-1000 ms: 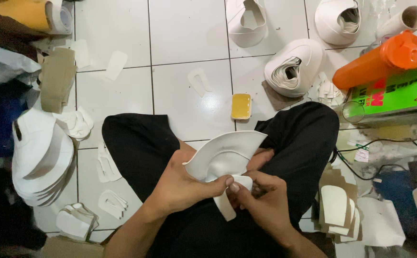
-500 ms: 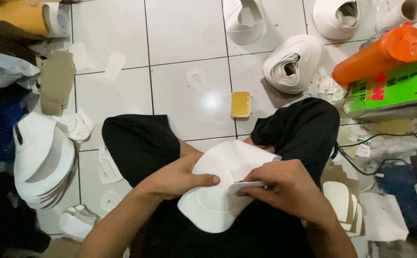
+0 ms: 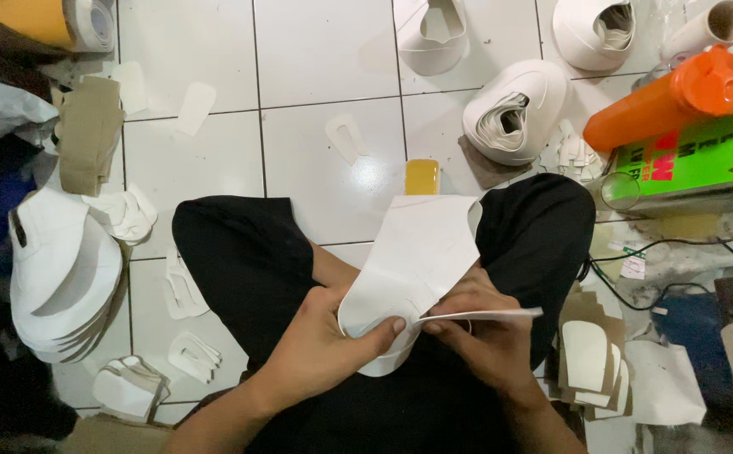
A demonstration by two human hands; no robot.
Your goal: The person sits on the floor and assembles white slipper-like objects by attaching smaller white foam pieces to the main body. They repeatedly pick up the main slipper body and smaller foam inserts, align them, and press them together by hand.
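I sit cross-legged in black trousers on a white tiled floor. Both hands hold a white curved shoe-upper piece (image 3: 417,261) over my lap. My left hand (image 3: 324,340) grips its lower left edge, thumb pressed on the rim. My right hand (image 3: 480,332) pinches its lower right side together with a thin white strip (image 3: 488,315) that sticks out to the right. A second white piece shows just under the thumbs.
A stack of white cut pieces (image 3: 60,273) lies at the left, small stacks (image 3: 589,361) at the right. Rolled white uppers (image 3: 514,109) sit beyond my knees, with an orange bottle (image 3: 665,97), a green tin (image 3: 694,160), a yellow block (image 3: 422,177) and cables.
The white piece has been turned and lifted so its wide end points away from me. My hands have shifted to its lower edge, and the strip now juts right.
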